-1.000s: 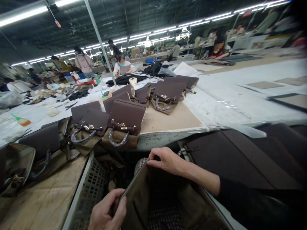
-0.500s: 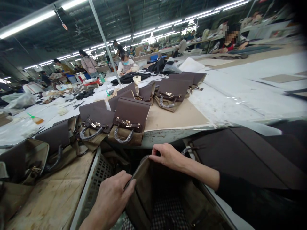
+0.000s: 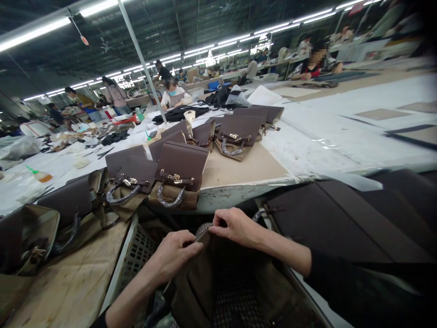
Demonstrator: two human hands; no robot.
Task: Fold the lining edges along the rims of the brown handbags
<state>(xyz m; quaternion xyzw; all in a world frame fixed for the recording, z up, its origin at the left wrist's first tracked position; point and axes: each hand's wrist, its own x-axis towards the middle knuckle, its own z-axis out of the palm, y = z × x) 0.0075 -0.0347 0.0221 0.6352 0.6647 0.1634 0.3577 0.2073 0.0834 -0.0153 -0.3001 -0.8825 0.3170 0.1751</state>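
Both hands (image 3: 178, 249) (image 3: 235, 225) pinch the olive-brown bag (image 3: 195, 287) by its edge, its open body lying below them.

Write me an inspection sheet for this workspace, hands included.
Surface: white-topped table, with a tan sheet under some bags.
Job's things: open brown fabric bag; dark brown bags on the table.
Clutter: scraps, green-tipped bottle.
Hands: left hand and right hand both hold the open bag's edge.
Cables: hanging cord, orange tag.
Surroundings: seated co-worker beyond; perforated crate near the left hand.
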